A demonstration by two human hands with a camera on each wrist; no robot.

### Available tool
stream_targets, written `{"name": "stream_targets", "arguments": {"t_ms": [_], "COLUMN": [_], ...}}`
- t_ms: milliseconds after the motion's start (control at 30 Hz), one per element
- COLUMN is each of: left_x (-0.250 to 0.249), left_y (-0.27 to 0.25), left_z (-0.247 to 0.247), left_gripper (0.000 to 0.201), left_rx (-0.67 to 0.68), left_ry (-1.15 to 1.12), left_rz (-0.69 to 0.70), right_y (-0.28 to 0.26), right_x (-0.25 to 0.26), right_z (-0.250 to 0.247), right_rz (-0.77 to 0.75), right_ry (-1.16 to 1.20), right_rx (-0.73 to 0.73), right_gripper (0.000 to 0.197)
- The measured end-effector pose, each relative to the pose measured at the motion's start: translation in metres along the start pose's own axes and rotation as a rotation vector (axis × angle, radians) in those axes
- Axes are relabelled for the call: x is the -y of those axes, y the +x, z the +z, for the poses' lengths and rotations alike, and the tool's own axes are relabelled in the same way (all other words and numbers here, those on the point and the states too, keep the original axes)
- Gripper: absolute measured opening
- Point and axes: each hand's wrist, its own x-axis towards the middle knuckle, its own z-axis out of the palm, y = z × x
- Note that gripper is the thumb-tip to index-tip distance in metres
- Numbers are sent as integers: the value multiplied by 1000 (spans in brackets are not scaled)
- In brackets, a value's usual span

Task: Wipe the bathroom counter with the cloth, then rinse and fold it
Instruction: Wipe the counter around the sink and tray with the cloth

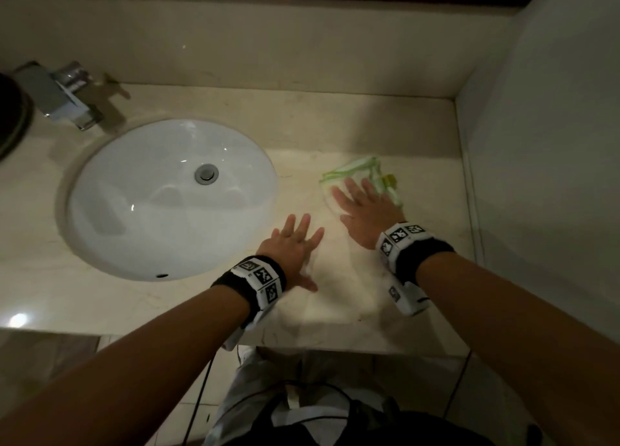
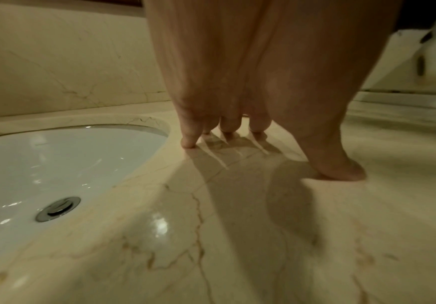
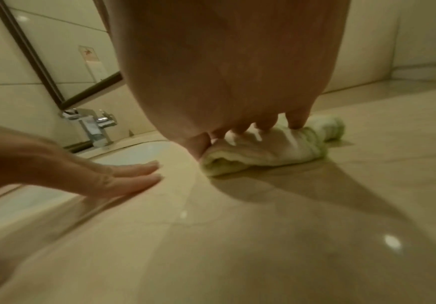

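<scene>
The right hand [image 1: 367, 211] lies flat with its fingers straight and spread on top of the cloth [image 1: 372, 174], a crumpled white rag with green edging that sits on the beige stone counter [image 1: 335, 127] to the right of the sink [image 1: 100, 190], toward the side wall. The left hand [image 1: 292, 249] holds nothing; its fingers [image 2: 188, 142] are straight and slightly fanned, with the tips and the thumb touching the bare counter just beside the basin's rim. A chrome tap [image 1: 67, 93] stands behind the sink at the far left, well apart from both hands.
</scene>
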Motion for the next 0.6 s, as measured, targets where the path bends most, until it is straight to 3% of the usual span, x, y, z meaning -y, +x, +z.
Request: {"name": "stream_targets", "arguments": {"t_ms": [200, 267, 433, 600], "left_x": [-1, 0, 1, 1], "left_y": [-2, -2, -1, 0], "left_z": [2, 2, 1, 3], "left_gripper": [117, 117, 117, 115], "left_rx": [-6, -12, -13, -25], "left_ry": [-19, -24, -32, -32], "left_rz": [9, 13, 4, 8], "right_y": [-20, -23, -8, 15], "right_x": [-95, -105, -71, 9], "right_z": [2, 3, -1, -3], "right_rz": [227, 284, 374, 118], "right_ry": [92, 134, 203, 104], "right_rx": [7, 2, -3, -29], "right_gripper": [58, 58, 57, 58]}}
